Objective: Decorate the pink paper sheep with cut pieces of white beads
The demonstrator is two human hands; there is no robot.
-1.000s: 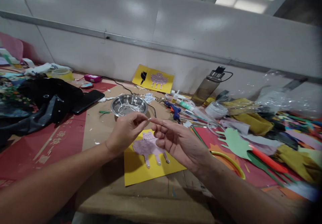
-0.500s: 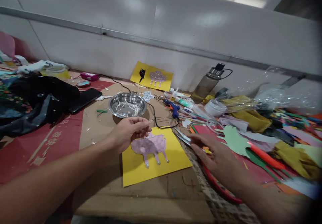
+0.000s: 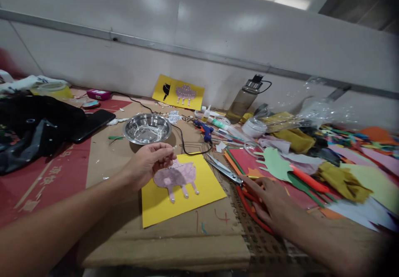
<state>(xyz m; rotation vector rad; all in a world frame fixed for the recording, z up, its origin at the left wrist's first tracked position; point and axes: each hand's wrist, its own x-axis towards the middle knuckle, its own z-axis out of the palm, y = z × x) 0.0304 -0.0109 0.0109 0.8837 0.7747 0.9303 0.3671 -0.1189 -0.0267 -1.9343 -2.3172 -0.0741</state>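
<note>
My left hand [image 3: 149, 165] is closed in a pinch above the upper left of a yellow card [image 3: 156, 214]. At its fingertips shows a small white pearl bead [image 3: 175, 146]; whether more beads hang from it is hidden. On the card lies a light purple felt cutout [image 3: 177, 176] with leg-like strips, pearl beads at their ends and along its upper part. To the right, my right hand [image 3: 271, 202] has its fingers curled on the red handles of a pair of scissors [image 3: 227, 171]. The blades lie slightly apart, pointing toward the card's upper right corner.
A steel bowl [image 3: 147, 128] with bead strands stands behind my left hand. A blue glue gun [image 3: 204, 131] with a black cord lies beyond the card. Further back are a finished-looking yellow card [image 3: 178, 92] and a bottle [image 3: 245, 101]. Coloured felt and paper scraps [image 3: 274, 165] crowd the right.
My right hand has moved from beside the scissor blades back to the red handles, uncovering the blades. The left hand keeps its pinch over the card. The view has shifted slightly right.
</note>
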